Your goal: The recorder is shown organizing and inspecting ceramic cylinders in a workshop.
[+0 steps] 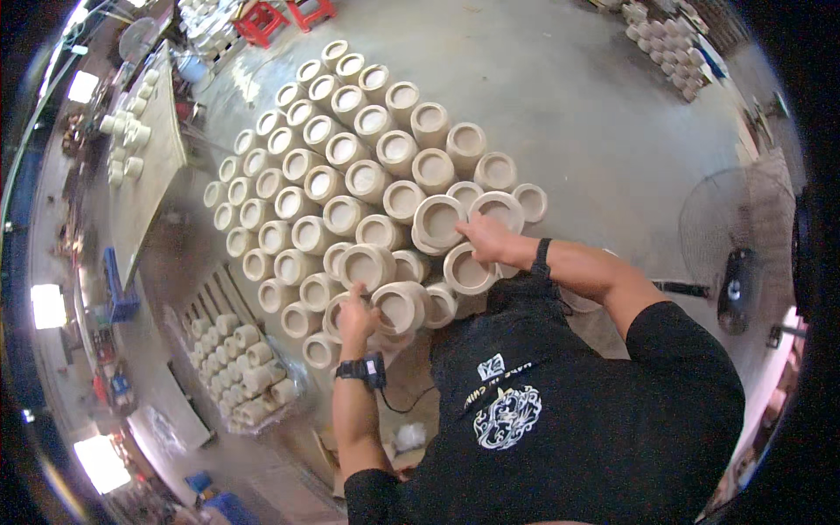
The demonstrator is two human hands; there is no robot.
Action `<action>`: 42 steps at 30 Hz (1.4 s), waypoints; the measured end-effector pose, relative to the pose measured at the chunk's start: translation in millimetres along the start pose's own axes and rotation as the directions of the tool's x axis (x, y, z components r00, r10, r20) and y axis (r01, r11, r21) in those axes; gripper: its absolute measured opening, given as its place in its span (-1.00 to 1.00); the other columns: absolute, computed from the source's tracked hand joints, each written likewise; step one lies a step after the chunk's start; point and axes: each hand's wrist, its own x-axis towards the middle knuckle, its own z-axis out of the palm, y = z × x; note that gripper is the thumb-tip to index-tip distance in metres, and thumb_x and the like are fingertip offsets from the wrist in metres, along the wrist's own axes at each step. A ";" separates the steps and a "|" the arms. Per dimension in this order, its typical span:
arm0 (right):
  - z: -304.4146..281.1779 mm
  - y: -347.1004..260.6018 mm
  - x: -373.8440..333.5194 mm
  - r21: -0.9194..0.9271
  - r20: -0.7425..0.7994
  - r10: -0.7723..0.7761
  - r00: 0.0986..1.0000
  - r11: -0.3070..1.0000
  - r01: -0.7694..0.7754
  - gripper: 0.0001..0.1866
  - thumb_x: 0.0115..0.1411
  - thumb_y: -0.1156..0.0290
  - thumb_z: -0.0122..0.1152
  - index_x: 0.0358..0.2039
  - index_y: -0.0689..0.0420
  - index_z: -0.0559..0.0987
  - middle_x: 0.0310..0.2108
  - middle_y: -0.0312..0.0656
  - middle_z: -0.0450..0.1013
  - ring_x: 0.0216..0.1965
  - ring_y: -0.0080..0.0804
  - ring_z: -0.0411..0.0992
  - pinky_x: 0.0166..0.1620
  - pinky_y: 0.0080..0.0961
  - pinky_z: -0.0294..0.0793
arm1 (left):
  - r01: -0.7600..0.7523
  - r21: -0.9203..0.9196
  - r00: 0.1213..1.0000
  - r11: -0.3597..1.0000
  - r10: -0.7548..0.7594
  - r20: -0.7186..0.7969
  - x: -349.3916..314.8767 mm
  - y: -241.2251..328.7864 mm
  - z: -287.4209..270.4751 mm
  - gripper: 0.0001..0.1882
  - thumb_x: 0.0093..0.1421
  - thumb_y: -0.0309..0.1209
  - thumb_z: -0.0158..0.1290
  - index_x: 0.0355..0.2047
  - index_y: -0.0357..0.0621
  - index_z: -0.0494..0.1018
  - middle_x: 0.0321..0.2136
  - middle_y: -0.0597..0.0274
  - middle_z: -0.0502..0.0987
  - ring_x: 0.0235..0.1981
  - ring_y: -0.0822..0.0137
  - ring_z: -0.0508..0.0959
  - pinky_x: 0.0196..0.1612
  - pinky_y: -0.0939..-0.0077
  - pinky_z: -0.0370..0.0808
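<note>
Cream, unglazed-looking round pots with thick rims and recessed tops stand packed in rows on the floor. My left hand (354,317) is closed at the rims of two of them, a left pot (364,266) and a near pot (394,310); its fingers and thumb lie where they meet. My right hand (488,239) pinches at the rims of a front pot (438,220) and a right pot (497,210), fingertips over the edge. These pots look larger than the rows behind; whether they are lifted or stacked cannot be told. Another pot (470,269) lies just below my right hand.
On the left a long table (156,197) bears several small cream pieces. Wrapped cream pieces (241,363) lie low on the left. Red stools (260,24) stand at the far side, another cream pile (669,52) far right, and a caged fan (735,227) at right.
</note>
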 end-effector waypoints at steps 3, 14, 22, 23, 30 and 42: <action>2.8 14.2 14.2 -0.041 0.082 -0.076 0.994 0.996 0.079 -0.36 -0.26 0.49 0.38 -0.06 0.12 0.41 -0.25 0.20 0.38 -0.30 0.16 0.47 -0.26 -0.07 0.51 | 0.017 -0.046 1.000 0.999 -0.018 -0.021 -3.3 18.5 12.3 -0.22 -0.08 -0.35 0.23 0.20 0.15 0.22 -0.11 -0.26 0.47 -0.04 -0.19 0.46 -0.01 0.07 0.44; 0.0 22.6 22.5 -0.057 0.185 -0.069 0.980 0.995 0.081 -0.16 -0.12 0.37 0.37 0.23 -0.13 0.28 -0.18 0.12 0.33 -0.20 0.04 0.45 -0.19 -0.15 0.50 | 0.174 -0.034 0.976 0.984 -0.177 -0.128 -3.1 30.7 53.9 -0.12 -0.13 -0.39 0.29 0.24 0.16 0.18 -0.12 -0.33 0.38 -0.10 -0.20 0.45 -0.01 0.08 0.41; -11.9 38.1 5.5 0.065 0.086 -0.137 0.987 0.989 0.132 -0.20 -0.14 0.28 0.39 0.18 0.05 0.32 -0.17 0.08 0.35 -0.11 0.05 0.41 -0.07 -0.13 0.45 | 0.088 -0.103 0.990 0.991 -0.098 -0.098 -2.2 26.5 50.2 -0.01 -0.12 -0.40 0.31 0.32 0.17 0.04 -0.09 -0.36 0.35 -0.07 -0.24 0.41 0.03 0.10 0.37; -12.6 41.0 3.8 0.075 0.092 -0.131 0.987 0.989 0.125 -0.19 -0.14 0.23 0.40 0.16 0.10 0.32 -0.17 0.07 0.35 -0.09 0.05 0.40 -0.05 -0.14 0.44 | 0.099 -0.100 0.988 0.990 -0.110 -0.104 -4.1 29.1 48.6 0.01 -0.11 -0.41 0.31 0.33 0.17 0.02 -0.08 -0.37 0.33 -0.06 -0.25 0.40 0.05 0.11 0.37; -32.5 60.3 -8.6 -0.183 -0.293 -0.177 0.940 0.975 0.127 -0.06 -0.24 0.20 0.45 0.18 0.12 0.24 0.16 0.13 0.14 0.17 0.13 0.17 0.12 -0.09 0.30 | 0.184 -0.095 0.975 0.978 -0.194 -0.113 -11.2 51.0 33.5 0.03 -0.11 -0.49 0.30 0.34 0.15 -0.01 -0.11 -0.40 0.32 -0.09 -0.27 0.42 0.02 0.11 0.38; -10.8 75.6 18.8 -0.160 0.072 -0.019 0.997 0.987 0.030 0.32 -0.41 0.28 0.60 0.36 -0.15 -0.05 0.33 0.11 -0.09 0.31 0.24 -0.05 0.07 0.20 0.35 | 0.068 -0.035 0.989 0.997 -0.072 -0.132 1.4 23.5 52.8 0.08 -0.14 -0.44 0.32 0.35 0.13 -0.05 -0.12 -0.40 0.39 -0.12 -0.26 0.43 -0.01 0.07 0.39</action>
